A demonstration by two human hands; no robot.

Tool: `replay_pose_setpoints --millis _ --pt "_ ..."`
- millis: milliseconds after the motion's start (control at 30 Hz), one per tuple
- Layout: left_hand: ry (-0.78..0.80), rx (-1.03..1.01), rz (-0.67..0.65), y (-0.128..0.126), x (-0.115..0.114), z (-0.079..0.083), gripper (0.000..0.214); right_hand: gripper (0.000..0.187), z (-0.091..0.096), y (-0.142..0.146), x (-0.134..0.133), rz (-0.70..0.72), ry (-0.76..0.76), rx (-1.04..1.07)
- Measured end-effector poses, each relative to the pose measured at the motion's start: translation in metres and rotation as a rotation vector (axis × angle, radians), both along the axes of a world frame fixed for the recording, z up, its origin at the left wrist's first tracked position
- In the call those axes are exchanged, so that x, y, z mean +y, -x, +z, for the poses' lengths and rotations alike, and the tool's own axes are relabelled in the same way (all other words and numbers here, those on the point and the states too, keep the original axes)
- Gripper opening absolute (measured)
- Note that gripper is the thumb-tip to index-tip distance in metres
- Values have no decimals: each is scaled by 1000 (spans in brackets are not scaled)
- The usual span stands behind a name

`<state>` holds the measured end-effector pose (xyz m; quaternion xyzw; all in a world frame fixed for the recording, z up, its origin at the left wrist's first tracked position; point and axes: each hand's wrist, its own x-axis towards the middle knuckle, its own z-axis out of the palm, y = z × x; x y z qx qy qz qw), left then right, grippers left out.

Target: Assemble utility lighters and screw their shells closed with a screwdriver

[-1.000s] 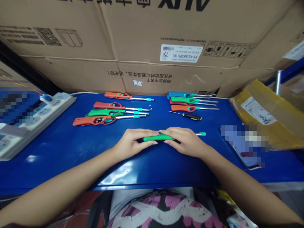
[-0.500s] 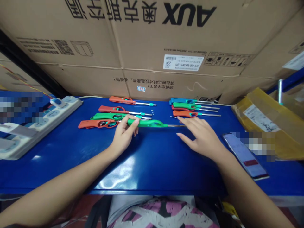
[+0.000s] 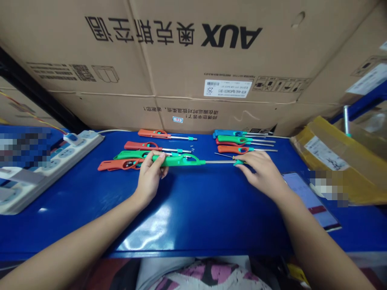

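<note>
Cardboard [image 3: 169, 74] fills the upper frame behind a blue bench [image 3: 199, 225]. At the centre, a green lighter [image 3: 178, 161] is held level, its rear end gripped by the left hand [image 3: 151, 175], curled around it. Right of centre, the right hand [image 3: 261, 171] is narrowed to a pinch on the teal tip [image 3: 238, 162] of the lighter's metal rod [image 3: 219, 162].

left fingers [image 3: 158, 162]: around green lighter [image 3: 181, 161] | right fingers [image 3: 253, 158]: on its teal tip piece [image 3: 238, 162] | phone [image 3: 303, 192]: on blue table [image 3: 196, 217]

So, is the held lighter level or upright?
Roughly level: the green lighter runs sideways from the left hand, its metal rod reaching the right hand.
</note>
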<state>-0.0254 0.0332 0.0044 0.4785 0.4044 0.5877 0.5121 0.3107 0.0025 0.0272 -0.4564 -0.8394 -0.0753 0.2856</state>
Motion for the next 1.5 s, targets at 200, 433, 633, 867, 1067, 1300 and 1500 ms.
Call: replay_pose_setpoints --millis 200,433,633,867,1067,1300,1500 --pt "-1 47 -155 -8 -10 0 36 17 -3 21 -8 172 153 -82" --pt "-46 283 -355 -14 -23 5 35 27 -10 42 -16 205 262 -113" --pt "-11 198 -317 -10 -18 5 32 21 -5 36 -16 136 311 -64" --pt "156 297 -487 -12 -20 7 39 25 -10 41 -19 146 328 -188" --pt "138 360 -475 -13 -23 6 34 28 -19 43 -22 193 304 -127" --pt "183 350 -422 -17 -28 2 35 23 -28 47 -20 260 180 22" --pt "190 340 -413 -18 -30 0 35 25 -28 50 -21 267 152 -22"
